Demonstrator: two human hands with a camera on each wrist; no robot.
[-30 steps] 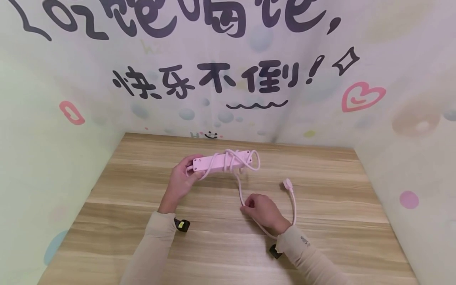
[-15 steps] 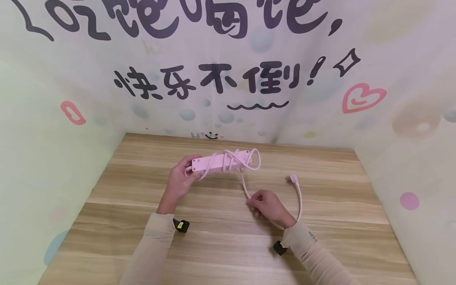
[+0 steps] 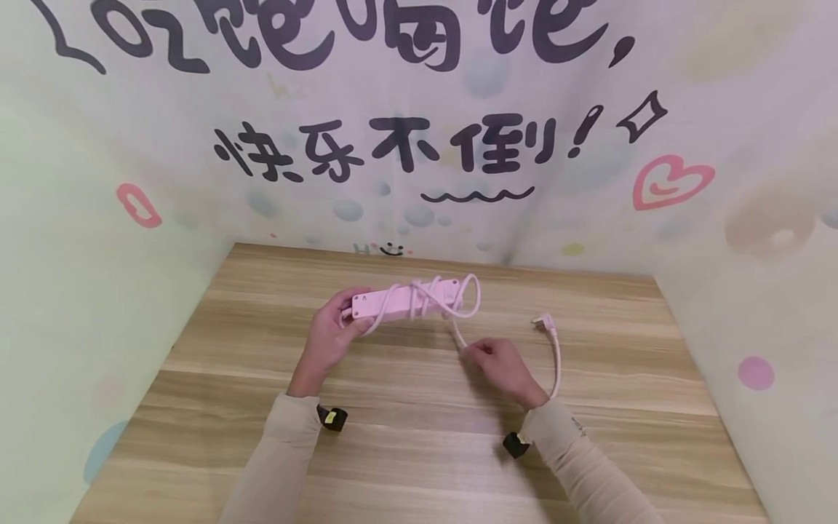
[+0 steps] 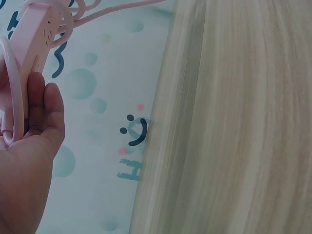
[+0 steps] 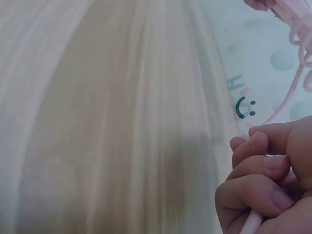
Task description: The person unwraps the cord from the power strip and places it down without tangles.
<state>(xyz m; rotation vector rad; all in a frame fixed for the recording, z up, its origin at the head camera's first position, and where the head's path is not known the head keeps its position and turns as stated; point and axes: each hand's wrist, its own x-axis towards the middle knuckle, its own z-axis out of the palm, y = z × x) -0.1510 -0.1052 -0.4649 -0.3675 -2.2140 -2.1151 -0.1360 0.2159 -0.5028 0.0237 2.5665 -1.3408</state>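
Observation:
A pink power strip (image 3: 373,303) is held up above the table by my left hand (image 3: 329,331), which grips its left end. Its pink cord (image 3: 417,298) winds around the strip in several turns, with a loose loop at the right end. In the left wrist view the fingers (image 4: 52,105) lie along the strip's side, where socket holes show. My right hand (image 3: 503,367) pinches the cord where it runs down from the strip, and in the right wrist view the fingers (image 5: 253,195) curl around it. Past that hand the cord's free end rises to the plug (image 3: 545,322).
A wood-grain table (image 3: 406,466) lies under both hands. Behind it stands a printed backdrop (image 3: 366,211) with dark lettering, and pale side walls (image 3: 746,306) flank the table. A small black camera (image 3: 334,418) is strapped to each wrist.
My right hand has moved up and right along the table, closer to the strip, with the cord in its fingers. The plug has shifted right and slightly up. The left hand stays nearly still.

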